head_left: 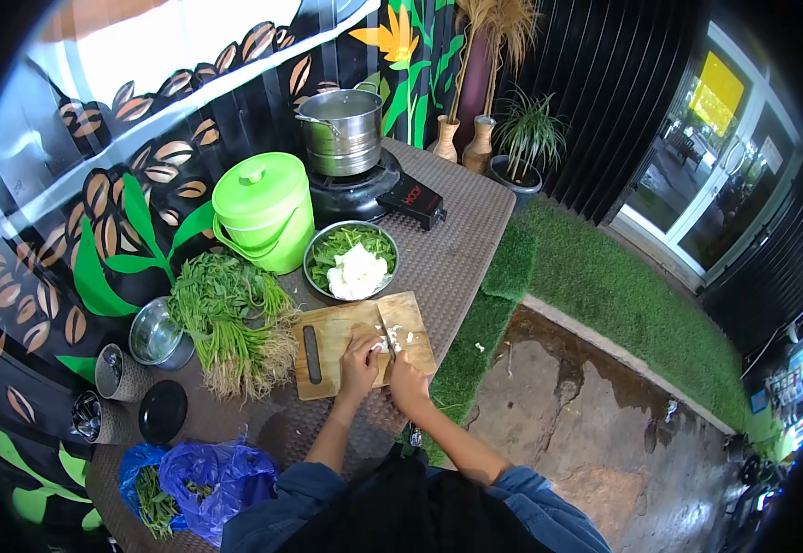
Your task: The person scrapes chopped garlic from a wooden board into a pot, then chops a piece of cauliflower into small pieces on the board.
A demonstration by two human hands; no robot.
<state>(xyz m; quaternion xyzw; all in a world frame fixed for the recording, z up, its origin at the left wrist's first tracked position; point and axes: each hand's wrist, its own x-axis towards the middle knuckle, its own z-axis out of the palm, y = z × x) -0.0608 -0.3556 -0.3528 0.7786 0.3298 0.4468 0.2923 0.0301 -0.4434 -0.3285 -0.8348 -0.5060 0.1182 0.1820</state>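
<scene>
A wooden cutting board lies on the table, with small white chopped pieces scattered at its right side. My right hand is wrapped round the handle of a knife, whose blade points away from me over the board. Just left of the blade, my left hand rests on the board with its fingers bent and pressed together. Whatever those fingers pinch is too small and covered to name. Behind the board stands a metal bowl of green leaves topped by a white lump.
Left of the board lies a heap of rooted greens. A green lidded bucket, a pot on a black stove, a metal bowl, a black lid and blue plastic bags share the table.
</scene>
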